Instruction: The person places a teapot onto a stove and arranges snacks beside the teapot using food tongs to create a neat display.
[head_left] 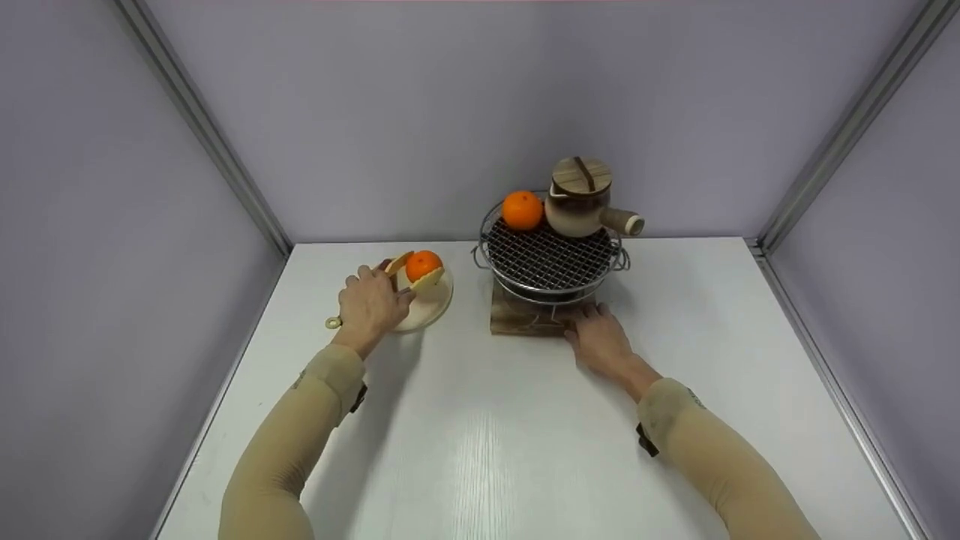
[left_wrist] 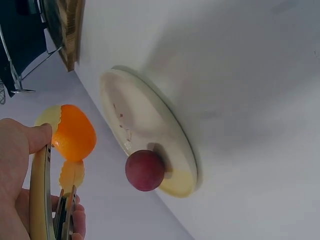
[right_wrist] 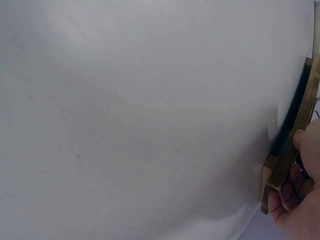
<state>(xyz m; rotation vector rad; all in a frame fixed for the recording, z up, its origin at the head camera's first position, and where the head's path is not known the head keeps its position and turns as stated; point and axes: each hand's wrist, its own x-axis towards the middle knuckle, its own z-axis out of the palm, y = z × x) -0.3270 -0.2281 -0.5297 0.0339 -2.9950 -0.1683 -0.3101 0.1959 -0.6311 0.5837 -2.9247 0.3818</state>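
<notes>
The tongs look to me like smooth plastic edged with shinier metal. From here I see a smooth, glossy plate, though I can't tell ceramic from plastic. The oranges have a faintly shiny peel; the ball looks matt and smooth. I make out a metal wire grill, a grained wooden base, a wooden lid, a ceramic-looking pot, a glossy, finely streaked table, matt walls, metal rails and cloth sleeves.

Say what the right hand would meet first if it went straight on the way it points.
The base, whose right end the right hand grips. Beyond that, probably the underside of the grill, though depth is unclear.
</notes>
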